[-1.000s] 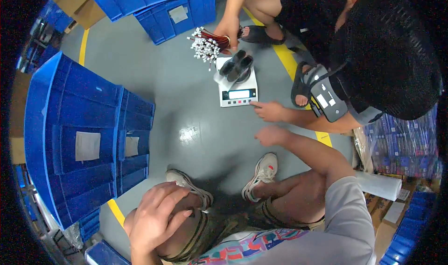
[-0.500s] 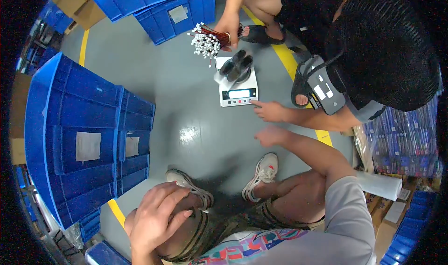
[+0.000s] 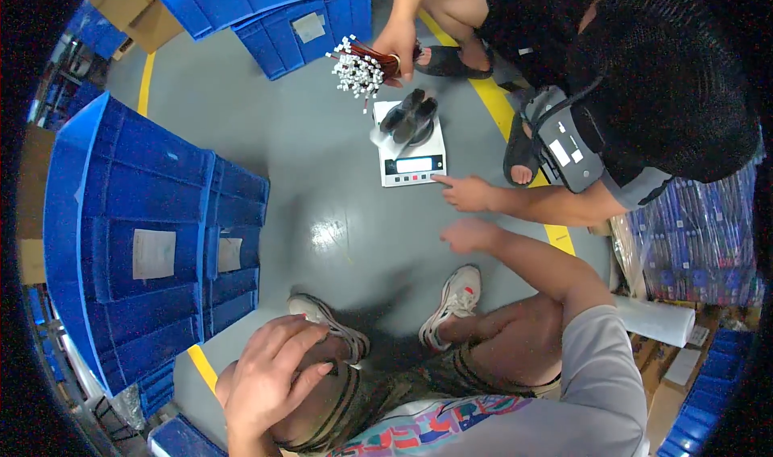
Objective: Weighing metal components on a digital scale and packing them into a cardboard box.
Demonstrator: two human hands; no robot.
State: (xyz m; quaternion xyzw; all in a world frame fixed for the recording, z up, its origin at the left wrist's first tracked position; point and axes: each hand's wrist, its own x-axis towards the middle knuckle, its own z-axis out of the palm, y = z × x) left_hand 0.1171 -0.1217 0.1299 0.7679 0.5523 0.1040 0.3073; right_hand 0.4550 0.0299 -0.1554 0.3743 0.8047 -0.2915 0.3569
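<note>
My left hand point(image 3: 278, 368) lies on my left knee, empty, its fingers stretched out. Held out over the floor, my right hand point(image 3: 469, 235) has its fingers curled in, with nothing visible in them. Beyond it a white digital scale point(image 3: 390, 175) with a lit display stands on the floor. Several dark oblong pieces point(image 3: 415, 117) with some clear plastic lie on its pan. A co-worker's hand point(image 3: 463, 192) reaches a finger to the scale's row of buttons. The co-worker's other hand point(image 3: 396, 45) grips a bundle of brown wires with white connectors point(image 3: 358, 69) beside the scale.
Large blue bins point(image 3: 145, 215) stand at the left, and more blue bins point(image 3: 306, 38) at the far side. The co-worker point(image 3: 644, 78) crouches at the far right. Plastic-wrapped goods point(image 3: 692, 239) and a whitish roll point(image 3: 656, 320) are on the right. Yellow lines point(image 3: 491, 103) mark the grey floor.
Almost nothing differs. The view has shifted very slightly; both my hands keep their places, and the co-worker's finger stays at the scale's buttons.
</note>
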